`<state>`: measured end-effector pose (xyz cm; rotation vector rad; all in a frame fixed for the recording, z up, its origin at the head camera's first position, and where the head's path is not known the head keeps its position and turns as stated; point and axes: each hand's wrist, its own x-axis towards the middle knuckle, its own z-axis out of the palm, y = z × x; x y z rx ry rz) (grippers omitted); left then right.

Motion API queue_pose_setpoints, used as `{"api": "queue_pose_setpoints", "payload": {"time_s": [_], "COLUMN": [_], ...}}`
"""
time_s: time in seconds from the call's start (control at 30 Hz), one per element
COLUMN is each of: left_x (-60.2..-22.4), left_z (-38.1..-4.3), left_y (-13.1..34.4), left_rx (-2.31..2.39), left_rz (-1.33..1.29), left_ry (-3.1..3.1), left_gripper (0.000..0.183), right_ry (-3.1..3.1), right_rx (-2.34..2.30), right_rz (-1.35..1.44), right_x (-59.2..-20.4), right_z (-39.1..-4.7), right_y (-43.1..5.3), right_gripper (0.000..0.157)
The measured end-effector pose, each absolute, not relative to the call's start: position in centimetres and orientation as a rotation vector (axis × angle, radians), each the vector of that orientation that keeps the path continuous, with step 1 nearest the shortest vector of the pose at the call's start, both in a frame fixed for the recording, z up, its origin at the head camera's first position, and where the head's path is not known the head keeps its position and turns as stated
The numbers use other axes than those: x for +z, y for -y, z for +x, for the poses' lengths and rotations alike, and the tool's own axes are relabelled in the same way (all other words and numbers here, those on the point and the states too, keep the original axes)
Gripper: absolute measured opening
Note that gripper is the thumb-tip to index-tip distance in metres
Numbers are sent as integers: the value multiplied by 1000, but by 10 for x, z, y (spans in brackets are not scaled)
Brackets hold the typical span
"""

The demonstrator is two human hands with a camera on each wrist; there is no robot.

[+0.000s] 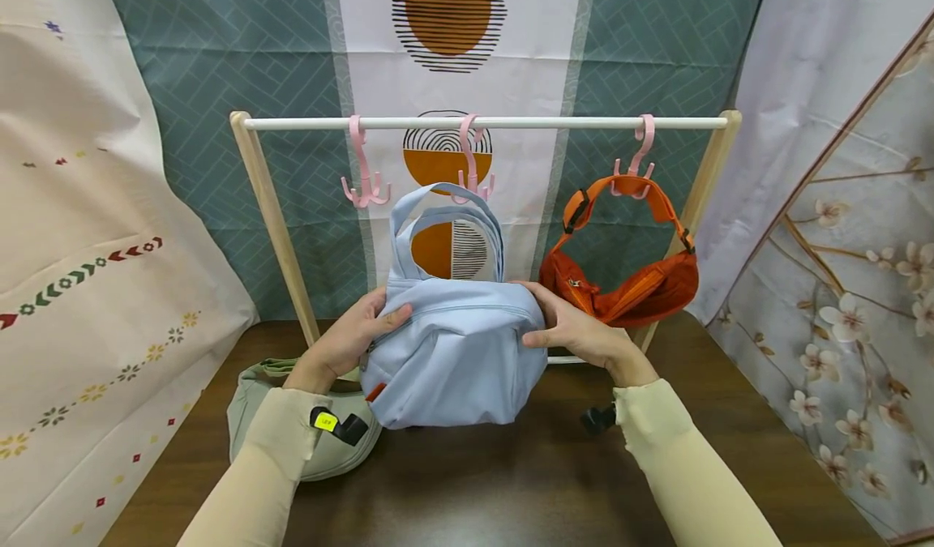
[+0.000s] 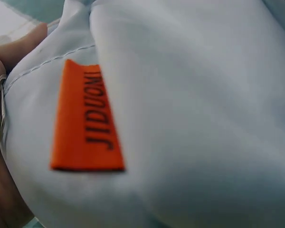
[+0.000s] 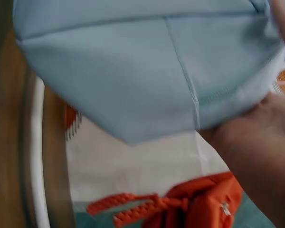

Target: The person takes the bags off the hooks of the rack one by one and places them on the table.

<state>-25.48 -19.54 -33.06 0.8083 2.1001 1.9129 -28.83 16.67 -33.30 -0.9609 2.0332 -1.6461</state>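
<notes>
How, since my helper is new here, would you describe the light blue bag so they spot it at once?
Find the white-barred rack and look below its middle pink hook. There, the left hand and right hand hold the light blue bag. It is the only blue bag: the orange bag hangs at right, the grey-green bag lies on the table.

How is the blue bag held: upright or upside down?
Upright: in the head view, the blue bag has its handles rising above its body.
</notes>
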Motion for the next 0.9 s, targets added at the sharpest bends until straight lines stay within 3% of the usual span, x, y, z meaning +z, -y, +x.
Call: {"api": "queue_pose_setpoints", "payload": {"time_s": [0.17, 0.33, 0.9], "left_x": [-332, -331, -334], "left_z": [-255, -253, -246], "left_y": [194, 195, 197], "left_rx": [1961, 1950, 1895], "left_rz": [804, 793, 717], "left_ry": [-2092, -2143, -2183], "left_gripper": [62, 67, 73], "right_ry": [-2068, -2076, -2013], "right_rx": [-1818, -1858, -1702], "right_rz": [-928, -895, -853], "right_x": [-345, -348, -346], "right_z": [-285, -281, -281], "right_y": [-154, -149, -152], "right_gripper": [70, 63, 69]}}
